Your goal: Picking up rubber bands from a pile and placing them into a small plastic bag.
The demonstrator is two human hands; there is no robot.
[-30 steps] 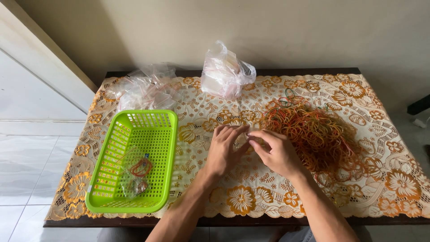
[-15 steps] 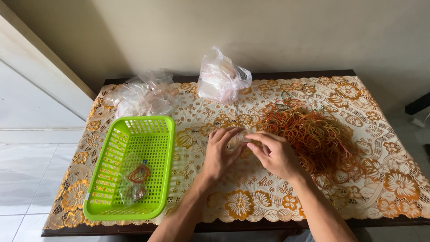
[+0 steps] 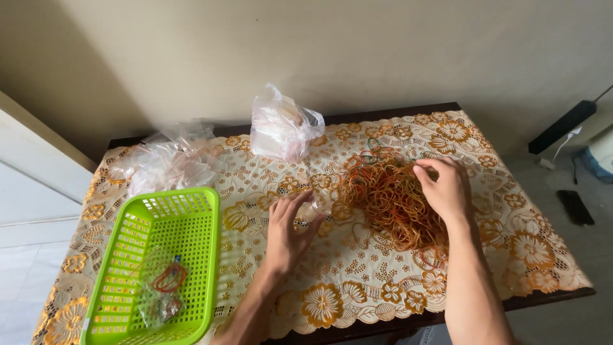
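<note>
Pinching a small clear bag (image 3: 315,206), left hand (image 3: 287,233); right hand (image 3: 447,188) fingers grasp rubber bands (image 3: 393,198) mid-table.

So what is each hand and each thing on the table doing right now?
Left hand: holds a small clear bag, on the cloth.
Right hand: fingers pinching into the rubber band pile.
Rubber band pile: loose heap.
Green basket: upright, two filled little bags inside.
Tied plastic bag: standing, bunched shut.
Loose clear bags: scattered.
</note>
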